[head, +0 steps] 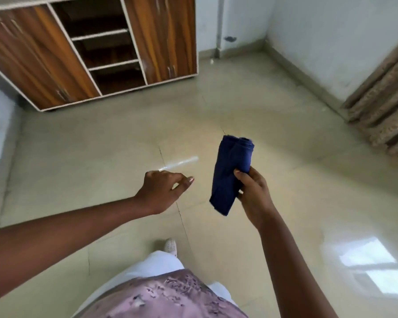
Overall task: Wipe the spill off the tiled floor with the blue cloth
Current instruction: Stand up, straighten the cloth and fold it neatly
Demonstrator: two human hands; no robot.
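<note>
A folded dark blue cloth is held upright in my right hand, which grips its lower half well above the floor. My left hand hovers just left of the cloth, fingers loosely curled and apart, holding nothing. On the beige tiled floor a pale shiny streak lies just beyond my left hand; I cannot tell whether it is the spill or a light reflection.
A wooden cabinet with open middle shelves stands against the far-left wall. A patterned brown curtain hangs at the right. White walls meet in the far corner. My foot is on the floor below my hands. A window reflection glares at lower right.
</note>
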